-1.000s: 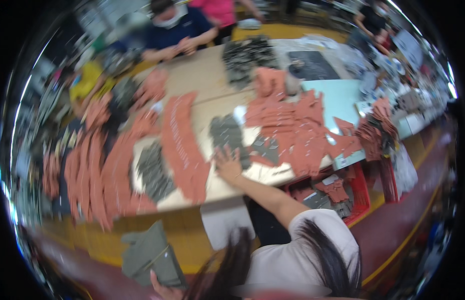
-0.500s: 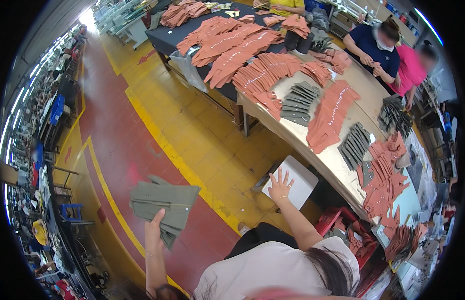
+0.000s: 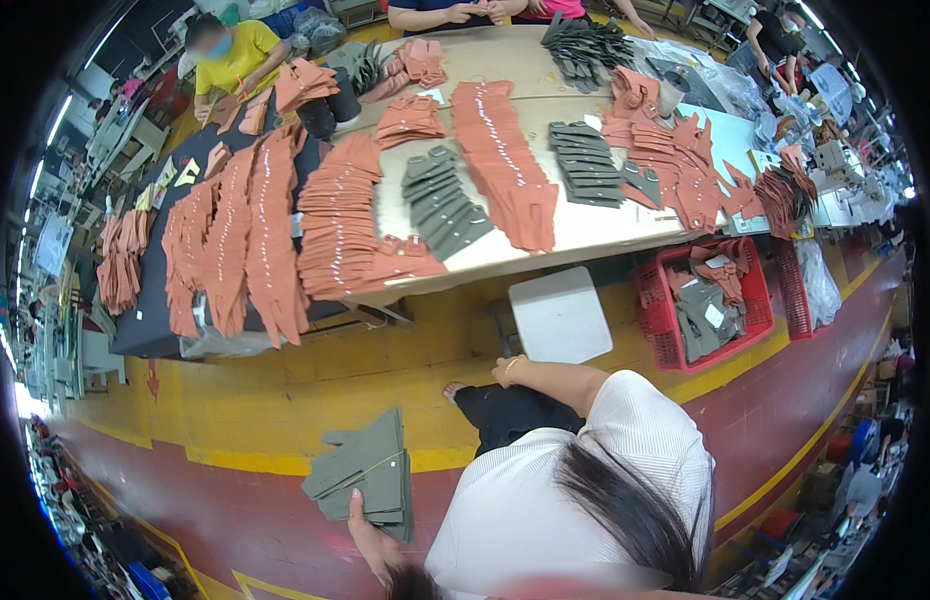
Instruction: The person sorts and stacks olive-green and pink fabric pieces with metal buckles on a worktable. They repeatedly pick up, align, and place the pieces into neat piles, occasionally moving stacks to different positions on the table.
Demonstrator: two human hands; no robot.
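Note:
My left hand (image 3: 373, 530) grips a stack of olive-green cut fabric pieces (image 3: 365, 470), thumb on top and fingers hidden beneath. The stack is fanned out a little and held low over the walkway, away from the table. My right hand (image 3: 507, 370), with a bracelet at the wrist, is near my knee, beside the left edge of a white stool (image 3: 561, 315). Its fingers are small and partly hidden, so their pose is unclear.
A long table (image 3: 525, 85) ahead bears rows of rust-orange fabric pieces (image 3: 500, 165) and olive stacks (image 3: 585, 163). Red baskets (image 3: 661, 325) with fabric stand under its right end. A person in yellow (image 3: 240, 65) works at the far left; others stand behind the table.
My view has swung right to face the table. My right hand, spread over the stool before, has drawn back toward my knee. The left hand keeps the olive stack.

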